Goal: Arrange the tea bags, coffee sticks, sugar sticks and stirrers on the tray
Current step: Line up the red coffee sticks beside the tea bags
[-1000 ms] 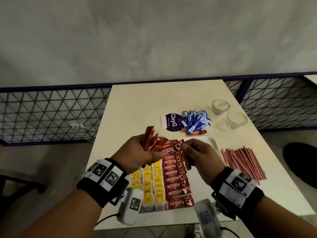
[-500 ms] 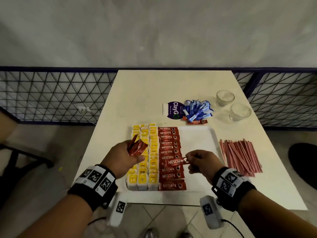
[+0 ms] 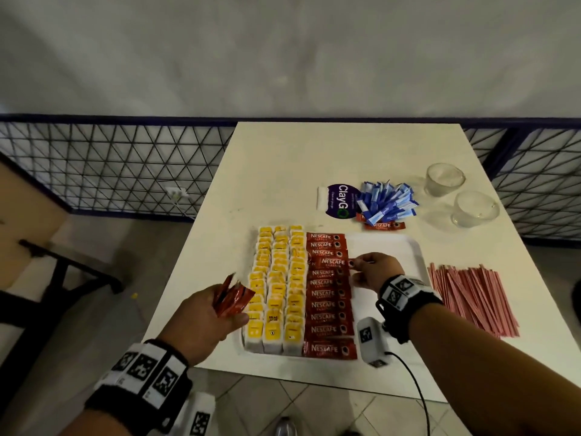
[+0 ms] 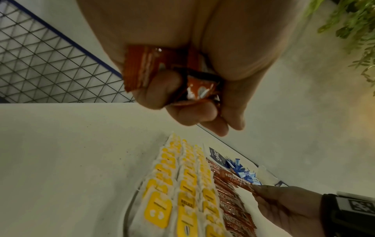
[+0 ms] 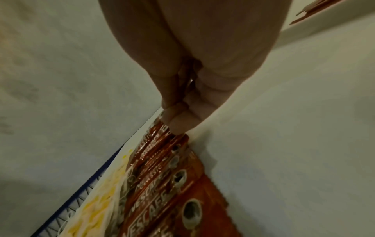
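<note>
The left hand [image 3: 201, 322] grips a small bunch of spare coffee sticks [image 3: 232, 298], fingers curled round them, held above the table just left of the tray [image 3: 390, 247]. To its right, three rows of yellow tea bags [image 3: 278, 287] fill the tray's left part, and beside them runs the column of laid coffee sticks [image 3: 328, 305]. Further right, the right hand [image 3: 375, 272] pinches one coffee stick [image 3: 334, 263] by its end, holding it over the far part of that column, slightly askew. If lowered crooked, I judge it could nudge its neighbours or overlap them; a loosened left grip could drop the bunch onto the tea bags. Beyond the right hand lie the blue sugar sticks [image 3: 386, 204], and to its right the red stirrers [image 3: 471, 297], all off the tray.
</note>
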`<state>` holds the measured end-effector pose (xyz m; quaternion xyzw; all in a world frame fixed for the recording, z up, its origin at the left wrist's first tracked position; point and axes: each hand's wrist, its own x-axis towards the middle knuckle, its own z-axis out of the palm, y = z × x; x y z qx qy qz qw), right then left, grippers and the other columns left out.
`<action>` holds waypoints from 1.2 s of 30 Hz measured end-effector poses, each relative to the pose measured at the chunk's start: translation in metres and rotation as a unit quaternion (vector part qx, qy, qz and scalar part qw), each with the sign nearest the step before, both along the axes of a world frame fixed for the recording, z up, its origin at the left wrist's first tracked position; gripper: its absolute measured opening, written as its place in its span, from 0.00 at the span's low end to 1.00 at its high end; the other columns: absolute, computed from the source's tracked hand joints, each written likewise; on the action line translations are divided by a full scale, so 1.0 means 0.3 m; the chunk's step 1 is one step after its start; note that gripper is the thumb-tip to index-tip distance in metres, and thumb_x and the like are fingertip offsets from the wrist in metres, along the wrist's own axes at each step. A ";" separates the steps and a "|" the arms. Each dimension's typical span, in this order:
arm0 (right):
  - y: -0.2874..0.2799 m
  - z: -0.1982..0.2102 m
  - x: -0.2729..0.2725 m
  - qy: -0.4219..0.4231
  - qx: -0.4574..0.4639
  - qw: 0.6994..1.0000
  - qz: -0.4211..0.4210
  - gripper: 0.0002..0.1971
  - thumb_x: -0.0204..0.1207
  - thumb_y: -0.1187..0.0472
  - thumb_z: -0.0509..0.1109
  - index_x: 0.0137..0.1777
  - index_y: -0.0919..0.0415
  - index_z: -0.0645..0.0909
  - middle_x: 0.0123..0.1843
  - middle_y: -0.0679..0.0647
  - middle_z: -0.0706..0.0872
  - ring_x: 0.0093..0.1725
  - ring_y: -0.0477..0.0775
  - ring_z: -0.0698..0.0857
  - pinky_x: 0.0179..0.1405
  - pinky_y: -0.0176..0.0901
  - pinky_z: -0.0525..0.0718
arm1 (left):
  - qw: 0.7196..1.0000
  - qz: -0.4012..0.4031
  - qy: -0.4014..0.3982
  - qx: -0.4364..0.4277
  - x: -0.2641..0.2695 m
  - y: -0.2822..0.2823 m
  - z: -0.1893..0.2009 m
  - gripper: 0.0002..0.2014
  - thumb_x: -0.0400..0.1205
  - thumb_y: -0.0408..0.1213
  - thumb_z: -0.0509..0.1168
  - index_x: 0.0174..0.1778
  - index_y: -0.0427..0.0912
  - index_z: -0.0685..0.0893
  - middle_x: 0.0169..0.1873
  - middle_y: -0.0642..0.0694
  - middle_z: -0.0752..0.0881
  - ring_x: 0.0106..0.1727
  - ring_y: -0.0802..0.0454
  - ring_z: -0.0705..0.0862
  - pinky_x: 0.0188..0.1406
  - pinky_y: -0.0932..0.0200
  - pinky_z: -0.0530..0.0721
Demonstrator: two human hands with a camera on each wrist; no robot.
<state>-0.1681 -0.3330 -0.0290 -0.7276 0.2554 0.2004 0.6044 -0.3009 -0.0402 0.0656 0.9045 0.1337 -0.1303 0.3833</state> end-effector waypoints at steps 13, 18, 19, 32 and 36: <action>0.030 -0.050 0.048 0.035 -0.128 0.990 0.037 0.08 0.74 0.54 0.76 0.40 0.57 0.83 0.35 0.57 0.87 0.31 0.56 0.85 0.43 0.50 0.90 | 0.999 0.033 0.024 -0.011 0.013 0.044 -0.032 0.11 0.72 0.38 0.78 0.41 0.50 0.80 0.25 0.51 0.83 0.24 0.58 0.80 0.26 0.70 0.73; 0.045 -0.067 0.059 0.033 -0.166 0.985 0.045 0.10 0.70 0.50 0.78 0.43 0.54 0.84 0.38 0.56 0.89 0.39 0.58 0.89 0.47 0.55 0.90 | 0.999 0.026 0.030 -0.009 0.025 0.051 -0.040 0.11 0.73 0.40 0.77 0.42 0.49 0.80 0.27 0.50 0.84 0.25 0.58 0.81 0.28 0.67 0.74; 0.047 -0.071 0.061 0.035 -0.168 0.984 0.043 0.10 0.70 0.50 0.78 0.43 0.54 0.84 0.38 0.56 0.89 0.39 0.58 0.89 0.47 0.55 0.90 | 0.999 0.026 0.030 -0.013 0.028 0.052 -0.041 0.11 0.73 0.40 0.77 0.42 0.49 0.80 0.28 0.50 0.84 0.25 0.57 0.81 0.29 0.66 0.75; 0.325 0.271 -0.133 -0.136 0.032 0.940 0.312 0.13 0.77 0.47 0.69 0.45 0.57 0.84 0.36 0.51 0.89 0.24 0.44 0.78 0.23 0.38 0.76 | 0.985 0.003 0.023 -0.169 0.134 0.000 -0.010 0.11 0.73 0.31 0.77 0.43 0.45 0.81 0.20 0.48 0.83 0.24 0.52 0.81 0.22 0.60 0.76; 0.352 0.306 -0.155 -0.165 0.064 0.943 0.280 0.07 0.79 0.60 0.69 0.40 0.58 0.81 0.22 0.44 0.80 0.20 0.46 0.73 0.22 0.38 0.72 | 0.978 -0.036 0.014 -0.207 0.178 -0.019 0.026 0.09 0.73 0.29 0.76 0.44 0.43 0.83 0.21 0.48 0.84 0.23 0.51 0.81 0.20 0.62 0.77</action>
